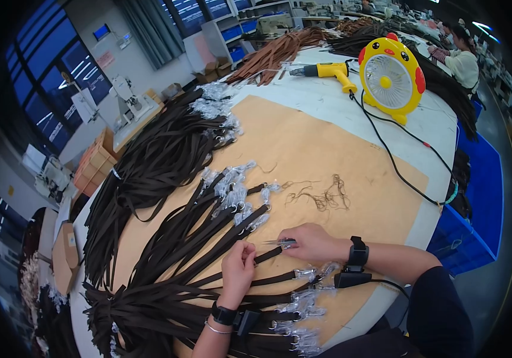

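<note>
My right hand (311, 241) is closed round small metal thread snips (284, 242), whose pointed blades reach left toward my other hand. Under its fingers lies the end of a dark strap (268, 256). My left hand (239, 266) is held in a pinch beside that strap; whatever is between its fingertips is too small to make out. Around both hands spread dark straps (208, 231) with metal hooks in clear plastic wrap (238, 197) at their ends. Nearer to me, more wrapped ends (303, 313) lie below my right hand.
Brown paper (375, 179) covers the white table, with loose thread scraps (330, 196) on it. A large dark strap bundle (154, 155) lies left. Beyond are a yellow heat gun (330, 71), a chick-shaped fan (390, 80) and their cables. A blue bin (477, 203) stands right.
</note>
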`<state>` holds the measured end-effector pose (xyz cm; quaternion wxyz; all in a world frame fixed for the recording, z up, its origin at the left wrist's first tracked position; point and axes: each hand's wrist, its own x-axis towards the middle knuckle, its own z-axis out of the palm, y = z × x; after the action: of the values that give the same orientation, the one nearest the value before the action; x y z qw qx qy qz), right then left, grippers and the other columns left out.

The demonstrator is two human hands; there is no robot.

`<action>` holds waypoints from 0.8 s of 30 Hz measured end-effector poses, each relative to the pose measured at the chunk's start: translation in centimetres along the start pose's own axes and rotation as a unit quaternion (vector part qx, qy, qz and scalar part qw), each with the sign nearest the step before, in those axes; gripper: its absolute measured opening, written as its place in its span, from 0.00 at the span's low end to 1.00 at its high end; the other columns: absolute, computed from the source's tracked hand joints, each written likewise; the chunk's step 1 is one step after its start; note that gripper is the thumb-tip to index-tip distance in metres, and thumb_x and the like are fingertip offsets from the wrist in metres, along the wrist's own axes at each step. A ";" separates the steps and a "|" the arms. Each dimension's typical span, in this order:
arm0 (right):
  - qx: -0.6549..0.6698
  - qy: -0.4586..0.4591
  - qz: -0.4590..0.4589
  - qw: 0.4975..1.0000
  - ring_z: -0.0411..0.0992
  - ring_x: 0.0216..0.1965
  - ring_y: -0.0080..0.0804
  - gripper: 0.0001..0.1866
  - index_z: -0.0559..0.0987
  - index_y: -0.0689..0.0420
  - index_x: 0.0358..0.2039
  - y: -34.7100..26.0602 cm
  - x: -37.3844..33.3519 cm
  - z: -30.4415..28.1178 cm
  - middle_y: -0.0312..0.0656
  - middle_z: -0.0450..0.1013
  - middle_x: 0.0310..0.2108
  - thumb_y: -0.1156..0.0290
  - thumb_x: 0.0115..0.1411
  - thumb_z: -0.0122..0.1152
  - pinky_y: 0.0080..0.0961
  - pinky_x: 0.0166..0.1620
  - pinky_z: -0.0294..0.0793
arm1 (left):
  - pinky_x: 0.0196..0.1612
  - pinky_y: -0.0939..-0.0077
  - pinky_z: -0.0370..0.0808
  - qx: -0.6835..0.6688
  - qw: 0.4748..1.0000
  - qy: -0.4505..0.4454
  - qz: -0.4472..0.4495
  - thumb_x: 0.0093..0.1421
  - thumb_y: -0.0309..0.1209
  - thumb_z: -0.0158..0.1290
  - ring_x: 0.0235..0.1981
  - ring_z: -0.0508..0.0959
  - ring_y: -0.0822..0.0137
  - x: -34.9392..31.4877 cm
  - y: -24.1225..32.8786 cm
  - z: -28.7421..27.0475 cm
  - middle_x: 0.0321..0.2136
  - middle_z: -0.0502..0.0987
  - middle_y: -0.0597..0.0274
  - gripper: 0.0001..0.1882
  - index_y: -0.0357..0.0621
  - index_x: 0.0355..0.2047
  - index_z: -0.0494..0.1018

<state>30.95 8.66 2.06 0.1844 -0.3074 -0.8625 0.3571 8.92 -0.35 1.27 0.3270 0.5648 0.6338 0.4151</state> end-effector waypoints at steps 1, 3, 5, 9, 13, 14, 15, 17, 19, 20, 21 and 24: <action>0.019 0.026 0.016 0.999 0.78 0.33 0.48 0.17 0.81 0.54 0.42 0.3 -0.1 0.2 0.48 0.79 0.28 0.55 0.60 0.62 0.40 0.36 0.75 | 0.30 0.81 0.73 0.098 0.993 0.029 0.062 0.61 0.17 0.54 0.26 0.76 0.74 0.1 0.3 -0.1 0.30 0.74 0.62 0.07 0.38 0.38 0.70; 0.046 0.031 0.016 0.998 0.78 0.32 0.48 0.17 0.81 0.54 0.41 0.5 -0.2 0.1 0.47 0.79 0.28 0.54 0.62 0.61 0.40 0.36 0.75 | 0.29 0.79 0.72 0.196 0.972 0.055 0.121 0.59 0.17 0.55 0.26 0.76 0.73 -0.1 1.3 -0.2 0.31 0.73 0.61 0.09 0.39 0.39 0.71; 0.073 0.037 0.017 0.996 0.78 0.32 0.48 0.17 0.81 0.54 0.41 0.5 -0.2 -0.2 0.47 0.79 0.28 0.53 0.63 0.60 0.40 0.36 0.75 | 0.29 0.76 0.72 0.204 0.971 0.068 0.105 0.56 0.18 0.58 0.25 0.77 0.68 -0.3 2.8 -0.1 0.34 0.72 0.59 0.13 0.41 0.42 0.74; 0.023 0.088 -0.038 0.995 0.78 0.32 0.46 0.17 0.82 0.52 0.43 0.6 -0.1 -1.2 0.45 0.78 0.31 0.53 0.66 0.57 0.39 0.36 0.75 | 0.30 0.71 0.74 0.249 0.953 0.005 0.172 0.57 0.21 0.59 0.27 0.78 0.63 -0.1 3.9 0.4 0.36 0.73 0.58 0.14 0.44 0.44 0.76; -0.073 0.066 -0.098 0.990 0.77 0.32 0.42 0.17 0.81 0.51 0.47 0.9 -0.6 -2.1 0.42 0.75 0.32 0.54 0.66 0.56 0.38 0.35 0.76 | 0.33 0.62 0.76 0.268 0.938 -0.059 0.211 0.59 0.25 0.58 0.31 0.79 0.54 0.8 2.7 0.5 0.36 0.74 0.58 0.10 0.45 0.42 0.78; -0.073 0.067 -0.097 0.990 0.77 0.32 0.42 0.17 0.81 0.51 0.47 0.8 -0.8 -2.1 0.42 0.75 0.32 0.54 0.66 0.56 0.38 0.35 0.76 | 0.33 0.62 0.76 0.259 0.937 -0.062 0.225 0.59 0.25 0.58 0.31 0.79 0.53 0.9 2.5 0.5 0.34 0.74 0.58 0.08 0.44 0.40 0.78; -0.109 0.050 -0.117 0.986 0.77 0.32 0.42 0.17 0.81 0.50 0.47 0.6 -1.0 -2.1 0.42 0.74 0.32 0.55 0.66 0.56 0.37 0.35 0.76 | 0.33 0.62 0.76 0.259 0.937 -0.063 0.225 0.59 0.25 0.58 0.31 0.79 0.53 1.0 2.4 0.5 0.34 0.74 0.58 0.08 0.44 0.40 0.78; -0.145 0.033 -0.138 0.979 0.77 0.31 0.41 0.16 0.81 0.50 0.47 0.0 -1.3 -2.0 0.42 0.73 0.31 0.55 0.65 0.56 0.36 0.34 0.76 | 0.31 0.62 0.76 0.248 0.939 -0.052 0.232 0.59 0.25 0.57 0.29 0.79 0.52 1.3 2.4 0.7 0.32 0.74 0.57 0.04 0.43 0.35 0.78; -0.197 0.019 -0.121 0.973 0.77 0.30 0.41 0.14 0.81 0.50 0.44 -0.6 -1.5 -1.9 0.42 0.72 0.31 0.56 0.65 0.57 0.36 0.33 0.76 | 0.31 0.62 0.76 0.250 0.937 -0.048 0.240 0.59 0.25 0.57 0.29 0.79 0.51 1.2 2.3 0.8 0.32 0.74 0.57 0.03 0.43 0.34 0.77; -0.197 0.020 -0.121 0.973 0.77 0.30 0.41 0.14 0.81 0.50 0.44 -0.5 -1.5 -1.8 0.42 0.72 0.31 0.56 0.65 0.57 0.36 0.33 0.76 | 0.30 0.62 0.76 0.252 0.935 -0.043 0.247 0.59 0.24 0.57 0.28 0.79 0.51 1.2 2.3 0.8 0.32 0.74 0.57 0.02 0.43 0.33 0.76; -0.195 0.028 -0.129 0.972 0.77 0.30 0.41 0.14 0.80 0.51 0.42 -0.2 -1.5 -1.7 0.42 0.72 0.31 0.56 0.65 0.57 0.37 0.32 0.76 | 0.30 0.62 0.76 0.252 0.934 -0.043 0.248 0.59 0.24 0.57 0.28 0.79 0.51 1.3 2.3 0.9 0.32 0.74 0.57 0.02 0.43 0.33 0.76; -0.193 0.033 -0.147 0.970 0.77 0.29 0.41 0.13 0.80 0.52 0.39 -0.1 -1.4 -1.8 0.42 0.72 0.30 0.56 0.64 0.58 0.37 0.31 0.75 | 0.30 0.61 0.76 0.253 0.933 -0.038 0.253 0.59 0.24 0.57 0.29 0.79 0.51 1.3 2.6 1.1 0.32 0.73 0.58 0.02 0.44 0.32 0.74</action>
<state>32.85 8.59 3.21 0.2005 -0.2190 -0.9442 0.1425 10.84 1.11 3.17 0.0811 0.7857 0.5414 0.2881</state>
